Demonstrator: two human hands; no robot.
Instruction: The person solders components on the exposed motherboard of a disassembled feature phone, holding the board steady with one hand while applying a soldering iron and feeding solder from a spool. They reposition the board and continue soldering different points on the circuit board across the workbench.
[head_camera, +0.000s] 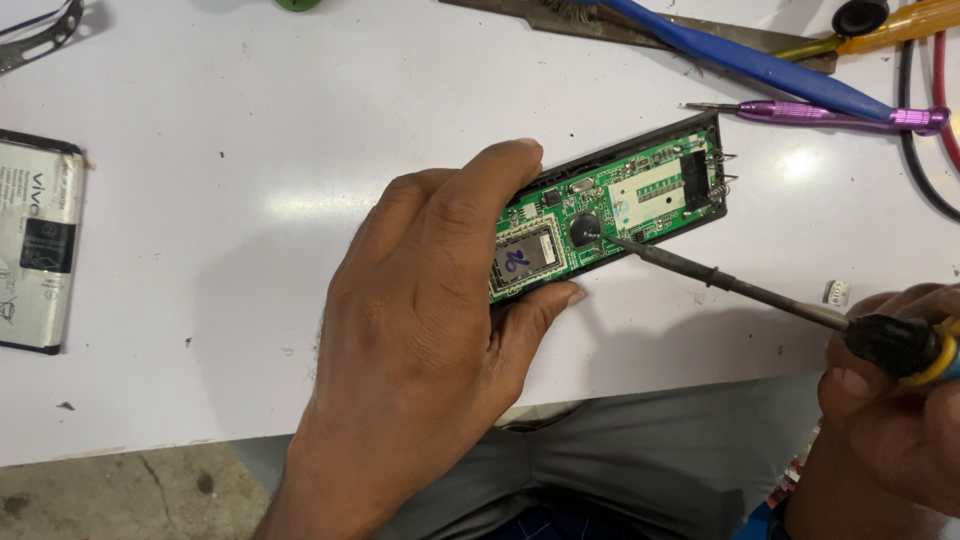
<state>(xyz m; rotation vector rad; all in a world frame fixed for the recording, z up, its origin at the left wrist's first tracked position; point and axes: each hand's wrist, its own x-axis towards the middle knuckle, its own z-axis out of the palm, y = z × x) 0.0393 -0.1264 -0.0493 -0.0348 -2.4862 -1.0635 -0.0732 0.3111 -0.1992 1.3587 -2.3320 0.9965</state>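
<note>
Tabletop (250, 150), white and scuffed, under everything. Left hand (420, 320) draped over the near end of a green circuit board (620, 205) seated in a black casing, fingers curled around its edges, pinning it flat near the table's front edge. Right hand (890, 400) wrapped tight around a soldering iron (740, 288), tip touching a round black blob on the board. Flat phone battery (38, 240) far left; purple screwdriver (840, 115) and blue-handled tool (760, 62) beyond.

My left hand (420, 330) covers the near-left end of the green circuit board in its black case (640, 190). My right hand (890, 400) runs off the right edge, hiding most of the soldering iron's yellow-and-black handle (915, 350). The flat white phone battery (38, 240) is cut off at the left.
</note>
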